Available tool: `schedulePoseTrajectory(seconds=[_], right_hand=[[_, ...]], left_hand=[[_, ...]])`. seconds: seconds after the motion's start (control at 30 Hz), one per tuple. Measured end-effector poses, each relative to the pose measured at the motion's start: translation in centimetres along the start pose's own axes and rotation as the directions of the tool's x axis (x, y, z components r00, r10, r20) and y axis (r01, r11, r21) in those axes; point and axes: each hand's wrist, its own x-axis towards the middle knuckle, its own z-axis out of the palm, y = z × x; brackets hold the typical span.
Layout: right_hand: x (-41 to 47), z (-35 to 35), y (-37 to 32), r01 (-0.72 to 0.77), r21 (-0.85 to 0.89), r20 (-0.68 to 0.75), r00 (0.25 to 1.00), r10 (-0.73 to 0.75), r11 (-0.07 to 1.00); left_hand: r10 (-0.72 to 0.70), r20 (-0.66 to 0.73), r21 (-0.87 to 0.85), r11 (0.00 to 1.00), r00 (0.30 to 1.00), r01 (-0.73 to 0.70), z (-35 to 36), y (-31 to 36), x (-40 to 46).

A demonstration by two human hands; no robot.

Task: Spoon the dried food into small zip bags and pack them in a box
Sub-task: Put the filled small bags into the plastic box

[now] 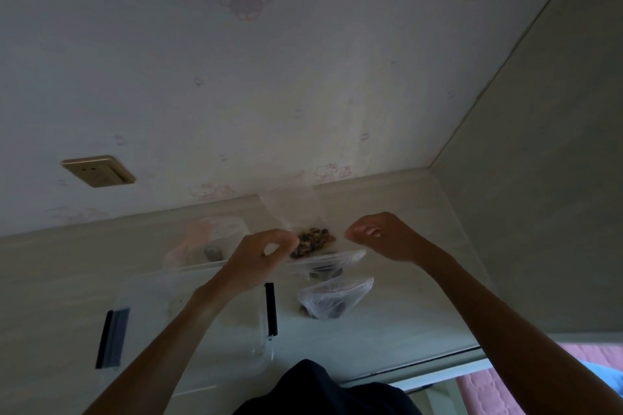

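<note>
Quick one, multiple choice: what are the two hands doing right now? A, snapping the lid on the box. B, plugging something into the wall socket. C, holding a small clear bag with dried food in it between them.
C: the left hand and right hand pinch the sides of a small clear bag with dried food inside.

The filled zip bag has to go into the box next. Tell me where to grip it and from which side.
Grip the zip bag by its two side edges, level with the dried food, one of the hands on each side. The left hand already pinches its left edge; the right hand pinches at the right one. The film is limp and the load sits low, so two-sided support should keep it steady.
</note>
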Motion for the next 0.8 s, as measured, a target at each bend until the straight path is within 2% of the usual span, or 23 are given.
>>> schedulePoseTrajectory(seconds=[0.07, 0.13, 0.2, 0.3, 0.4, 0.47, 0.57, 0.63, 0.73, 0.8], right_hand=[[2.0, 0.3, -0.7, -0.001, 0.025, -0.05, 0.999, 0.002, 1.0], [4.1, 0.7, -1.5, -0.04, 0.112, -0.076, 0.996, 0.048, 0.993], [6.4, 1.0, -2.3, -0.079, 0.147, -0.083, 0.992, 0.091, 0.986], [9.3, 1.5, -3.5, -0.133, 0.09, -0.087, 0.986, 0.141, 0.987], [11.6, 2.1, -4.0, -0.236, 0.111, -0.058, 0.968, 0.244, 0.965], [12.7, 2.7, -3.8, -0.313, 0.136, -0.033, 0.947, 0.32, 0.94], [13.4, 3.2, -3.0, -0.381, 0.199, -0.01, 0.92, 0.391, 0.903], [13.5, 3.3, -2.5, -0.379, 0.31, -0.009, 0.916, 0.401, 0.872], [13.0, 3.0, -1.7, -0.332, 0.43, -0.025, 0.925, 0.378, 0.84], [12.4, 2.4, -1.1, -0.305, 0.441, -0.019, 0.937, 0.349, 0.844]], left_hand=[[-0.05, -0.169, -0.063, 0.997, 0.984, 0.04, -0.1, -0.3, 1.8], [-0.162, -0.313, -0.107, 0.985, 0.936, 0.134, -0.2, -0.8, 4.1], [-0.35, -0.345, -0.18, 0.935, 0.871, 0.305, -0.4, -1.3, 6.6], [-0.576, -0.225, -0.383, 0.794, 0.786, 0.472, -0.5, -2.2, 9.2], [-0.651, 0.013, -0.742, 0.503, 0.759, 0.444, -0.1, -2.4, 9.9], [-0.64, 0.068, -0.815, 0.407, 0.766, 0.413, 0.4, -2.8, 9.9], [-0.605, 0.006, -0.816, 0.457, 0.796, 0.353, 1.1, -2.8, 9.5], [-0.548, -0.047, -0.774, 0.549, 0.835, 0.316, 1.4, -2.6, 9.3], [-0.449, -0.159, -0.584, 0.761, 0.879, 0.283, 1.5, -1.8, 9.0], [-0.377, -0.174, -0.558, 0.799, 0.91, 0.225, 1.9, -1.4, 8.7]])
